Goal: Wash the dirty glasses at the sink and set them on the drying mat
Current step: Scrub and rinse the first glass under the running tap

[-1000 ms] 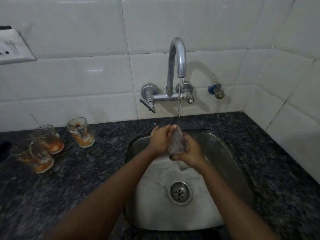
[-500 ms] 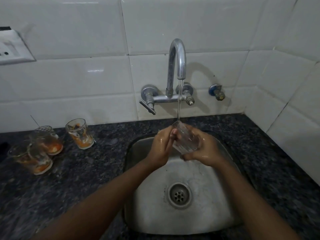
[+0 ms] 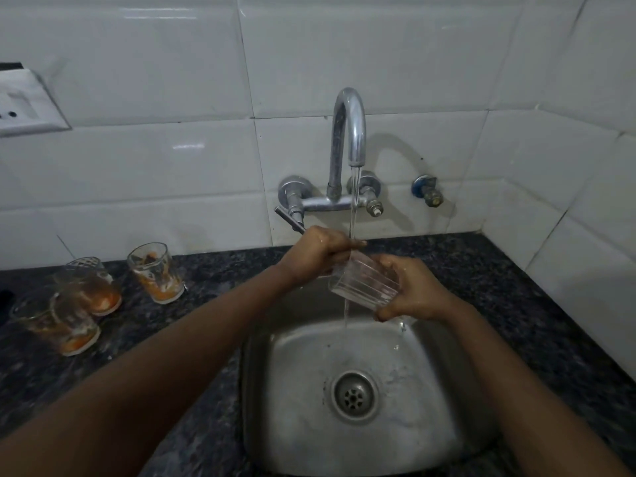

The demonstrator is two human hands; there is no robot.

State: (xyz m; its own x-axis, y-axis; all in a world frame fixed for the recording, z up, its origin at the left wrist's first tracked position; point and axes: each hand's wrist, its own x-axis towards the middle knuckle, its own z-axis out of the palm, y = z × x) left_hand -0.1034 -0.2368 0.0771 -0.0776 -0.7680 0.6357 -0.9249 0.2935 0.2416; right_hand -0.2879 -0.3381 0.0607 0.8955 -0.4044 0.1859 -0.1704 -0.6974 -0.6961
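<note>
The person holds a clear glass (image 3: 363,282) tilted on its side over the sink (image 3: 430,425), right under the stream from the tap (image 3: 347,132). The right hand (image 3: 411,290) grips its base end; the left hand (image 3: 321,253) pinches the rim, fingers seemingly reaching inside. To rinse well, the mouth probably ought to turn up into the water while the glass is rotated, grip firm since wet glass is likely slippery. Three dirty glasses (image 3: 156,271) wait on the bench (image 3: 213,270) to the left. No drying mat is in view.
</note>
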